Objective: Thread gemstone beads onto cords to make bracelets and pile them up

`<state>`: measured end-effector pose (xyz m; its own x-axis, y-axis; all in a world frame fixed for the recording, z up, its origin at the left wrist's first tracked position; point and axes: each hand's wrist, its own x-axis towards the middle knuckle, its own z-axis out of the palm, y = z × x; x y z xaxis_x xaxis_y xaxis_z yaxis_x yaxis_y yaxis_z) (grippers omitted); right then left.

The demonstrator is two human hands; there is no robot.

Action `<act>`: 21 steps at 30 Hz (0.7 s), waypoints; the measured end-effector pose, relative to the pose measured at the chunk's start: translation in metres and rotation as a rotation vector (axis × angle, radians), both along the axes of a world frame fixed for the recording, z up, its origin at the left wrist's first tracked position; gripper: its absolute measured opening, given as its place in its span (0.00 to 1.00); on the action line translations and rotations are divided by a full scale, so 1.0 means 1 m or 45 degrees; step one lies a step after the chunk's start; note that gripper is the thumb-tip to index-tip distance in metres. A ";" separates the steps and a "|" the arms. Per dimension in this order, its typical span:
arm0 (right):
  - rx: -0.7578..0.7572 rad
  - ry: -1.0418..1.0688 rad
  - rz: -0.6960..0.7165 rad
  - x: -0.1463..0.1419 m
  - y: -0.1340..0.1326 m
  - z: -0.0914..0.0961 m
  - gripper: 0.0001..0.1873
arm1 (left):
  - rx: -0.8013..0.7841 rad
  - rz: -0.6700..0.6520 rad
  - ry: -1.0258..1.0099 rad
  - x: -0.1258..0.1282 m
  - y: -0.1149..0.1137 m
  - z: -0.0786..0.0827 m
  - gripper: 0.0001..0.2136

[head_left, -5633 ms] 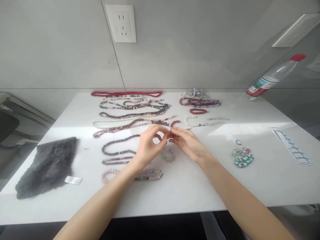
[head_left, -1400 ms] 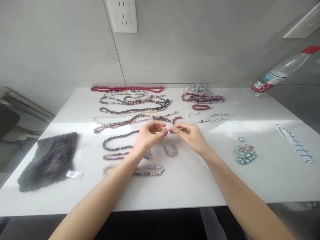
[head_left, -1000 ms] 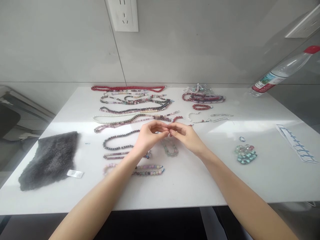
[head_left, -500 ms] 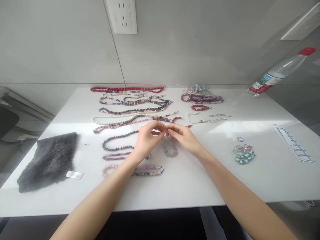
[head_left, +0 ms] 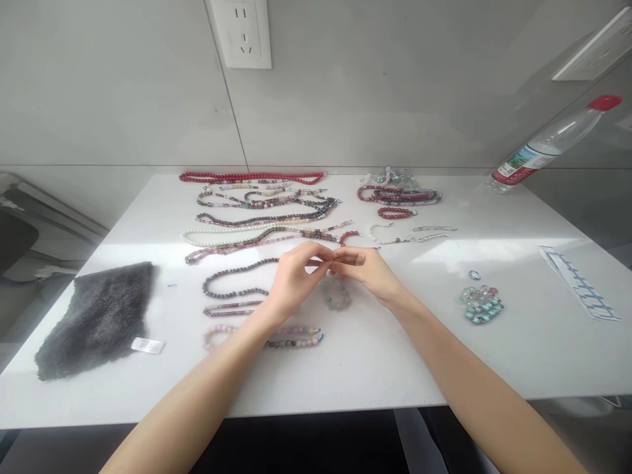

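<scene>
My left hand (head_left: 295, 280) and my right hand (head_left: 368, 272) meet fingertip to fingertip above the middle of the white table (head_left: 375, 355). Both are pinched closed on something too small to make out. A greenish bead bracelet (head_left: 336, 295) hangs or lies just below the fingertips, partly hidden by them. Left of my left hand lies a dark bead strand (head_left: 232, 278), with a pinkish tube-bead strand (head_left: 232, 308) in front of it. A pastel bead strand (head_left: 291, 338) lies under my left wrist.
Several long bead strands (head_left: 261, 210) lie in rows at the back, more red ones (head_left: 399, 195) to their right. A pile of teal beads (head_left: 481, 305), a grey fuzzy cloth (head_left: 99, 316), a paper card (head_left: 580, 283) and a plastic bottle (head_left: 548, 148) sit around.
The fingertips, slightly apart 1.4 s ago, have come together and stay pinched. The greenish bracelet has hardly shifted beneath them.
</scene>
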<state>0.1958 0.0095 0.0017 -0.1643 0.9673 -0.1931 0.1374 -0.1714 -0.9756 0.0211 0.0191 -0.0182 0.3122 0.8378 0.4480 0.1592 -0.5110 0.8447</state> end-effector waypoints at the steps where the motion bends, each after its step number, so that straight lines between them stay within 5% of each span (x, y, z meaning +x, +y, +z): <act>1: -0.007 0.003 -0.009 0.000 0.000 0.000 0.14 | -0.002 -0.007 -0.010 0.000 0.000 0.000 0.07; 11: 0.036 0.022 -0.075 0.002 0.000 -0.003 0.14 | -0.029 0.018 -0.016 0.000 -0.001 0.003 0.07; 21: 0.029 0.210 -0.382 -0.005 0.000 -0.004 0.15 | -0.075 0.016 -0.036 0.002 -0.002 0.003 0.06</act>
<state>0.1903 0.0092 -0.0021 0.1014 0.9810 -0.1654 -0.0756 -0.1582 -0.9845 0.0232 0.0169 -0.0147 0.2896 0.8666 0.4064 0.1407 -0.4585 0.8775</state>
